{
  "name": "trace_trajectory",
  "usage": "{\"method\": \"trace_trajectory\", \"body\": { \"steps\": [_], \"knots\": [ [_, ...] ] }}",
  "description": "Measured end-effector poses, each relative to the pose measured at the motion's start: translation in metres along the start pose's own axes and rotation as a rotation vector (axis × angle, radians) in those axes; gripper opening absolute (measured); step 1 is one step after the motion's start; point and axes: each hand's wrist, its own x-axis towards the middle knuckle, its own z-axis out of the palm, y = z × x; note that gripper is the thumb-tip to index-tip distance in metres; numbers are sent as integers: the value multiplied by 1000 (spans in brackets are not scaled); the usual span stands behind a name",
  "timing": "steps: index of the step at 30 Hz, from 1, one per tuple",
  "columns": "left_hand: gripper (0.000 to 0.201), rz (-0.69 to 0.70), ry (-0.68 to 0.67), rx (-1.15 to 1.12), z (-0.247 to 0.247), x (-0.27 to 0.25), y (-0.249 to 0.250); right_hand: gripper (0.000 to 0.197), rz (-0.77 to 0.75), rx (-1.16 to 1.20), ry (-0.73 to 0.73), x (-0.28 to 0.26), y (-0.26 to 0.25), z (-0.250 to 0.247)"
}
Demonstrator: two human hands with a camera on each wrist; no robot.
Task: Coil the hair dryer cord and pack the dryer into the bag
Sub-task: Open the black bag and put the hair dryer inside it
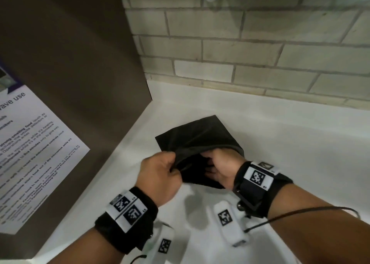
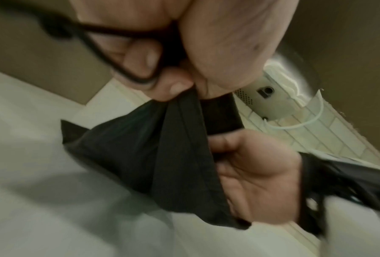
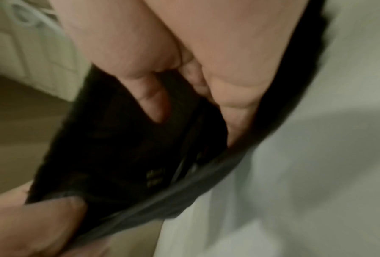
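A black fabric bag [image 1: 200,135] lies on the white counter [image 1: 290,143], its mouth turned toward me. My left hand [image 1: 172,165] pinches the near rim of the bag [image 2: 129,156] between thumb and fingers [image 2: 178,87]; the black drawstring loop [image 2: 127,73] crosses those fingers. My right hand [image 1: 216,163] reaches into the mouth, palm [image 2: 257,173] outside and fingers [image 3: 154,104] lying fairly straight inside the bag [image 3: 74,139]. Deep inside sits a dark object with small metal prongs [image 3: 156,177], too blurred to name. No dryer body or cord shows plainly.
A brown panel [image 1: 80,63] carrying a printed notice [image 1: 30,143] walls off the left side. A pale brick-tile wall [image 1: 240,53] stands behind the counter. A white wall unit [image 2: 263,97] with a white cord [image 2: 294,125] hangs above.
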Motion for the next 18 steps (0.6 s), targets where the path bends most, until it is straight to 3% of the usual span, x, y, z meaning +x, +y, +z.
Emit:
{"method": "trace_trajectory", "body": {
  "steps": [2, 5, 8, 10, 13, 18],
  "knots": [
    [31, 37, 57, 62, -17, 6, -4, 30, -170, -442, 7, -13, -14, -14],
    [33, 116, 45, 179, -39, 14, 1, 33, -418, -1176, -108, -54, -45, -25],
    [26, 113, 62, 280, -63, 29, 6, 36, -562, -1722, -150, -89, -62, -17],
    [18, 88, 74, 298, -81, 41, 7, 27, -539, -2039, -87, -100, -71, -16],
    [18, 145, 81, 350, -107, 53, 16, 15, -487, -2117, 21, -96, -91, -22],
    [20, 147, 150, 469, -158, 81, 36, 33, -929, -1764, 55, -96, -137, -28]
  ]
}}
